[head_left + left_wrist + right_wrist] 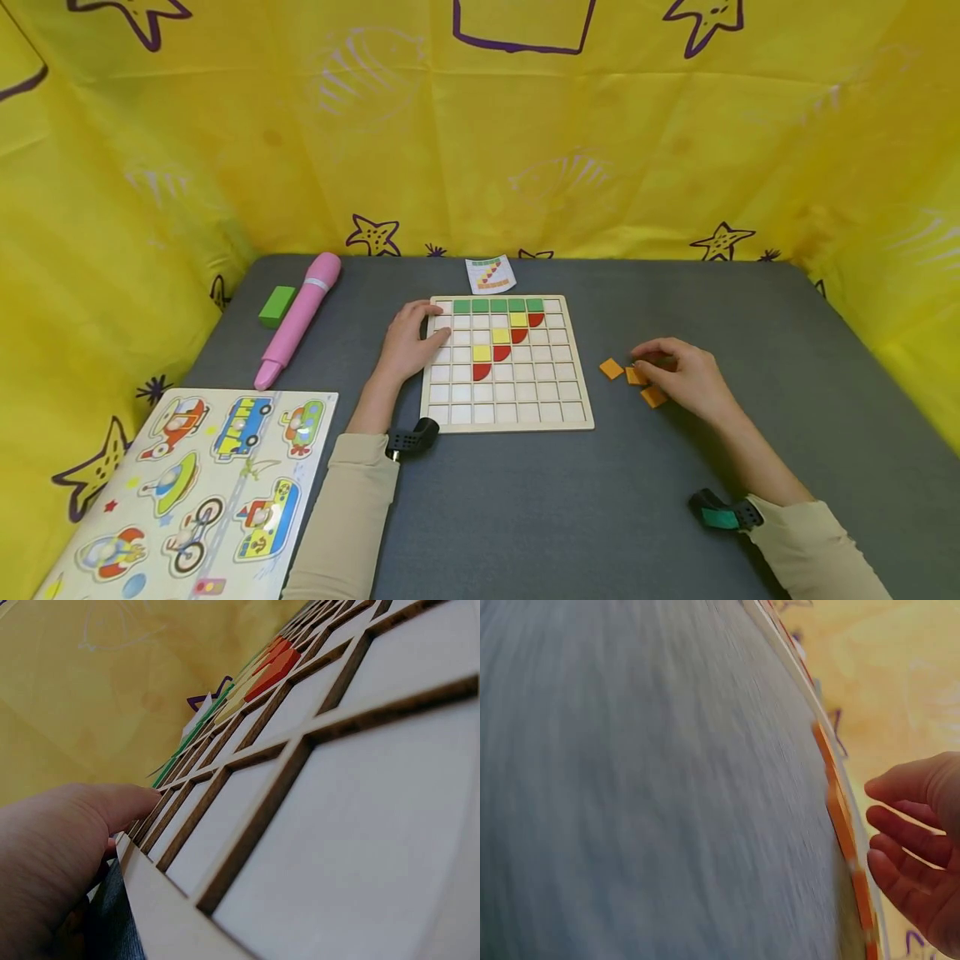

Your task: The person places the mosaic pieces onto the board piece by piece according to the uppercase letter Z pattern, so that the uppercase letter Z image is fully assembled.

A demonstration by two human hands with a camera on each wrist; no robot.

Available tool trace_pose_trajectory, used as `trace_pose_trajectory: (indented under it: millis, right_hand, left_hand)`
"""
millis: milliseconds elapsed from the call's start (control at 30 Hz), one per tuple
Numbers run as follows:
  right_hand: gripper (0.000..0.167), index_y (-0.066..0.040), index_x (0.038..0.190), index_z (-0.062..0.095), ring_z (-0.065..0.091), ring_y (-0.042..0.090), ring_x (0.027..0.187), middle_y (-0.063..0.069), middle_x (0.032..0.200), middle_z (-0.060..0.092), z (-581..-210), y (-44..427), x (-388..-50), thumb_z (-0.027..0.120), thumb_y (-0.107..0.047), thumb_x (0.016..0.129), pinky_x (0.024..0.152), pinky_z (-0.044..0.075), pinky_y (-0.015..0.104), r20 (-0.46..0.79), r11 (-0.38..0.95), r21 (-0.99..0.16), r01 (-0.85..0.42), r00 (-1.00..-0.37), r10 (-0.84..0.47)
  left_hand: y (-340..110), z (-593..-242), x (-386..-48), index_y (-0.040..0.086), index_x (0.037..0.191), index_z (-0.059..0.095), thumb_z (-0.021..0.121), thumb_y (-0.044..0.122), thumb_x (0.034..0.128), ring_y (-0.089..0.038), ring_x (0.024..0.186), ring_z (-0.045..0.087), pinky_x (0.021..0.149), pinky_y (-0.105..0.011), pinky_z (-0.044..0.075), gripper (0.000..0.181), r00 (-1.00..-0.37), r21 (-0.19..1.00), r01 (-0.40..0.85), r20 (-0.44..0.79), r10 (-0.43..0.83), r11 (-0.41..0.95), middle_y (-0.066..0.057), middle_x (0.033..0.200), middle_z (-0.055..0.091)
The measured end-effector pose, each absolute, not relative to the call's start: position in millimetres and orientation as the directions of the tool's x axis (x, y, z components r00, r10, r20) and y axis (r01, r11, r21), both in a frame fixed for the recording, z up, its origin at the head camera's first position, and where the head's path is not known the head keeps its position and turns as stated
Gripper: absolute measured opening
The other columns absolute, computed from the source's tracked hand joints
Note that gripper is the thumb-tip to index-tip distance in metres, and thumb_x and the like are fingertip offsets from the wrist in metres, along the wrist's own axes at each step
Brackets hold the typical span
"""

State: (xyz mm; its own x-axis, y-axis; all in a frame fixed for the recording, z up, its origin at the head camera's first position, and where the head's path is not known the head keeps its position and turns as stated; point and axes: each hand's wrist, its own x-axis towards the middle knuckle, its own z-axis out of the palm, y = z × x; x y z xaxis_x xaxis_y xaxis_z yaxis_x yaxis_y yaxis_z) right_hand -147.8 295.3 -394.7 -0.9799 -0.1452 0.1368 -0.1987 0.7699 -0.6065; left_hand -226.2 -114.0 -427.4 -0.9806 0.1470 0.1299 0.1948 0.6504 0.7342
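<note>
My left hand (408, 342) grips the left edge of a wooden grid board (510, 423). In the left wrist view its thumb (112, 804) lies over the rim, with a fingertip just below. The board holds a row of green tiles (498, 306), a diagonal of yellow squares (500, 336) and red quarter-round pieces (502, 353). My right hand (686, 375) hovers at several orange square tiles (611, 368) lying right of the board. Its fingers are loosely bent and spread, and I see nothing between them in the right wrist view.
Behind the board lies a small pattern card (491, 275). Left of it are a pink microphone-shaped toy (300, 321) and a green block (277, 306). A vehicle picture puzzle (217, 492) covers the near left. Yellow cloth (450, 150) hangs around the grey table (540, 517).
</note>
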Motion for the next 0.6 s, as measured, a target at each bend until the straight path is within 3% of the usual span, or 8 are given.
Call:
trace_pose_trajectory:
  millis: [233, 433, 600]
  right_hand:
    - [0.02, -0.007, 0.108, 0.071, 0.058, 0.033, 0.092, 0.019, 0.109, 0.064, -393, 327, -143, 0.071, -0.016, 0.09, 0.074, 0.044, 0.044, 0.186, 0.839, -0.507, -0.196, -0.976, -0.116]
    - [0.023, -0.003, 0.11, 0.07, 0.055, 0.032, 0.088, 0.021, 0.105, 0.061, -394, 343, -142, 0.071, -0.016, 0.09, 0.073, 0.041, 0.045, 0.173, 0.858, -0.483, -0.176, -0.979, -0.104]
    - [0.028, -0.001, 0.114, 0.068, 0.06, 0.035, 0.09, 0.021, 0.105, 0.063, -393, 342, -145, 0.071, -0.015, 0.09, 0.075, 0.047, 0.046, 0.141, 0.854, -0.491, -0.174, -0.983, -0.119]
  left_hand:
    - [-114, -427, -226, 0.004, 0.129, 0.058, 0.063, 0.025, 0.0948, -0.035, 0.136, 0.034, 0.112, -0.053, 0.023, 0.041, -0.981, 0.732, 0.194, 0.128, 0.147, 0.653, -0.018, 0.145, 0.042]
    - [-113, -425, -224, 0.004, 0.13, 0.057, 0.062, 0.026, 0.0957, -0.035, 0.137, 0.033, 0.113, -0.053, 0.022, 0.041, -0.983, 0.738, 0.183, 0.115, 0.146, 0.649, -0.018, 0.145, 0.04]
    - [-114, -425, -224, 0.003, 0.13, 0.057, 0.062, 0.025, 0.0956, -0.035, 0.137, 0.033, 0.113, -0.053, 0.022, 0.041, -0.982, 0.738, 0.186, 0.117, 0.148, 0.649, -0.018, 0.146, 0.04]
